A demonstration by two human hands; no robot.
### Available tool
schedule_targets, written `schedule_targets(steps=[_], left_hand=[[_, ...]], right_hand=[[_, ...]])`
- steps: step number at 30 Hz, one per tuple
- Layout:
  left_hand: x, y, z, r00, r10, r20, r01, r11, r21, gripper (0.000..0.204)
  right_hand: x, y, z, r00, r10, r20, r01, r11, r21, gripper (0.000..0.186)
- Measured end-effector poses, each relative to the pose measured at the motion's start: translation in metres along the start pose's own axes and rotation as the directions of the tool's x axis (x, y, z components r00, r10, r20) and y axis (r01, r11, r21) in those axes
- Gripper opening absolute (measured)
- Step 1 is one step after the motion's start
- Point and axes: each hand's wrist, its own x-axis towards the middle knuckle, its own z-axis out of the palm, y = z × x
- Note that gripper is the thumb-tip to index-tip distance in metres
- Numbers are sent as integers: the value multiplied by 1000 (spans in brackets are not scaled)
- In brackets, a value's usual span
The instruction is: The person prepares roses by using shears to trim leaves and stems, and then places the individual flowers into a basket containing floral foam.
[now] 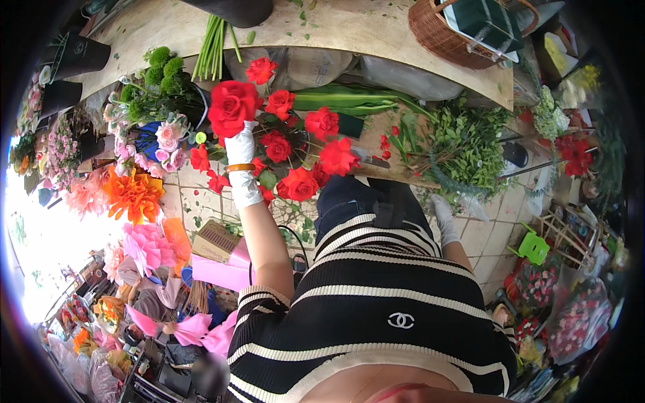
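Overhead, curved wooden counter (376, 30), wicker basket (440, 33); tiled floor (490, 235), flower buckets.

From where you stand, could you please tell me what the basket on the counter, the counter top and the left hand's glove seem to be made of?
The basket looks like woven wicker, brown and matte: its wall shows ribbed weave. The counter top seems pale wood or laminate, smooth and dull, though streaky grain alone leaves it open. The glove on the left hand looks like white knitted fabric, soft and creased at the wrist.

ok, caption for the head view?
Gloved left hand holds red roses at a flower-shop workbench; right hand hangs down.
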Motion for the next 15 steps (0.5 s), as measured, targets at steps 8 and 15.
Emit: schedule_targets(steps=[8, 15], left_hand=[[-34, -8, 68, 855, -440, 275, 160, 728, 667, 21], [-56, -137, 93, 818, -397, 416, 247, 896, 369, 25]], right_hand=[[29, -54, -43, 995, 5, 95, -22, 985, 174, 29], [52, -82, -82, 1000, 8, -2, -7, 969, 247, 24]])
